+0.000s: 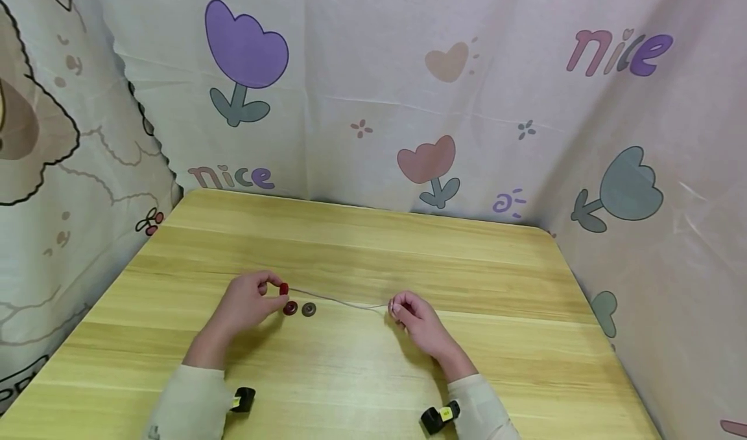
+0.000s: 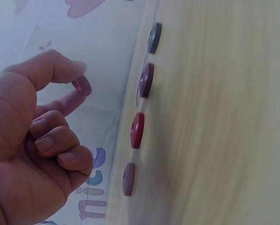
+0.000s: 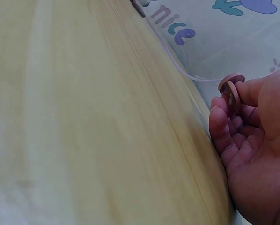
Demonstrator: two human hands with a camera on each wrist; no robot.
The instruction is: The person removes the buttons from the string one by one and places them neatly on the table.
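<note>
Thumb and a finger of my left hand (image 1: 248, 304) pinch a small red button (image 1: 284, 289) above the table. Below it on the wood lie a dark red button (image 1: 290, 308) and a grey button (image 1: 308, 309). The left wrist view adds a bright red button (image 2: 137, 131) and a mauve button (image 2: 128, 179) in the same row. My right hand (image 1: 421, 323) pinches two reddish-brown buttons (image 3: 232, 96) together. A thin pale string (image 1: 332, 299) runs from them toward the left hand; whether the left fingers hold it I cannot tell.
The wooden table (image 1: 350, 375) is bounded at the back and sides by a printed curtain (image 1: 362, 51). A black device with a yellow label (image 1: 243, 400) sits at the left cuff, and a similar black device (image 1: 433, 420) at the right cuff.
</note>
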